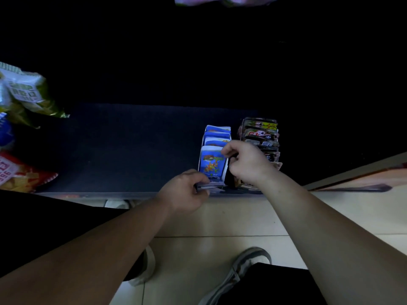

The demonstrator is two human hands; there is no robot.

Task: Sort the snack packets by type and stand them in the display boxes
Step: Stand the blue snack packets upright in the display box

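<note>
Several blue snack packets stand in a row in a white display box near the front edge of a dark shelf. My left hand grips the box's front end at the shelf edge. My right hand is curled over the right side of the row and pinches the top corner of the front blue packet. To the right stands a second display box filled with several dark packets; my right hand hides its front part.
Large chip bags hang or lie at the left: green-white ones and a red one. A pink packet shows at the top edge. Pale floor tiles and my shoes lie below the shelf.
</note>
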